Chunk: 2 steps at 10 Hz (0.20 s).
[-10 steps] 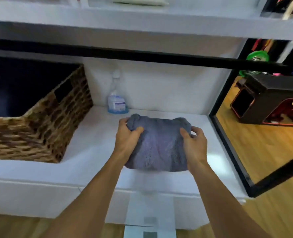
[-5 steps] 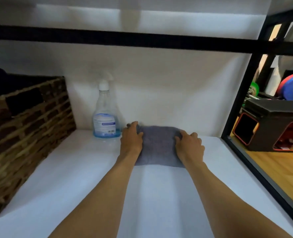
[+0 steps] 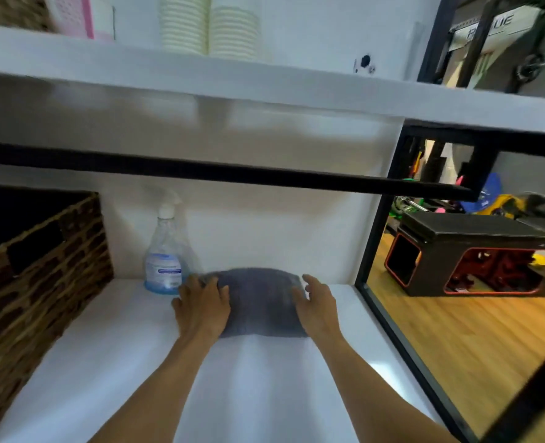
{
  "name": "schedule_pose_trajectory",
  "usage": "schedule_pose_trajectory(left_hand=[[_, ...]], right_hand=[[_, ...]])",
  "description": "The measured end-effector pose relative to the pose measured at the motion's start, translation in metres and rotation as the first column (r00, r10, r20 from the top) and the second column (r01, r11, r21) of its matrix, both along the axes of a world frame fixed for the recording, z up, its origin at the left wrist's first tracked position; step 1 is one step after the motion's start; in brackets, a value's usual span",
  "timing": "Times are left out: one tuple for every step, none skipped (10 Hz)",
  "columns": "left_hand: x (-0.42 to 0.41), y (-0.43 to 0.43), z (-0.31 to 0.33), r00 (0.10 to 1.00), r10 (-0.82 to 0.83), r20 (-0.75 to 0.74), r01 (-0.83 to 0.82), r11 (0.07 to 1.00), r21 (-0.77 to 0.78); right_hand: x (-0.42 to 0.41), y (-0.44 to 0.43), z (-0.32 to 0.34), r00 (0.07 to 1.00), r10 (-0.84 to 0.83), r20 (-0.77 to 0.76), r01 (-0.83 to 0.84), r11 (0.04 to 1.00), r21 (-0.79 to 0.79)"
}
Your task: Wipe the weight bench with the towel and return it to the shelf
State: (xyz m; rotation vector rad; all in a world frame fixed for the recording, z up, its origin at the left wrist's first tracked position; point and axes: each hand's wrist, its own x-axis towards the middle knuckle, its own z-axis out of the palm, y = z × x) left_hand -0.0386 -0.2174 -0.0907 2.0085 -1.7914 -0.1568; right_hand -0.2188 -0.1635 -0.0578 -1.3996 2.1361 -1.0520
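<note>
While a spray bottle (image 3: pixel 165 263) and wicker basket (image 3: pixel 37 276) flank it, the towel (image 3: pixel 260 302) is pressed onto the white shelf (image 3: pixel 111 362) by the left hand (image 3: pixel 202 310), fingers flat, and right hand (image 3: pixel 317 310), fingers loosely spread.

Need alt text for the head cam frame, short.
Both hands, left hand and right hand, rest on a folded grey towel at the back of a white shelf, beside a spray bottle and a wicker basket.

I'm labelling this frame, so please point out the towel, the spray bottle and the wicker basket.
towel (image 3: pixel 258 302): head view, middle of the folded grey cloth.
spray bottle (image 3: pixel 164 270): head view, on its label.
wicker basket (image 3: pixel 50 282): head view, on its woven right side wall.
</note>
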Motion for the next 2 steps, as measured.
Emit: schedule_pose_trajectory(left_hand=[[0.001,0.035,0.039,0.921,-0.145,-0.362,0.144,0.989,-0.030],[-0.001,0.089,0.085,0.623,-0.180,-0.761,0.216,0.975,-0.054]], right_hand=[[0.017,0.035,0.044,0.965,0.046,0.257,-0.024,0.996,-0.087],[0.033,0.078,0.081,0.926,0.078,0.369,-0.036,0.992,-0.119]])
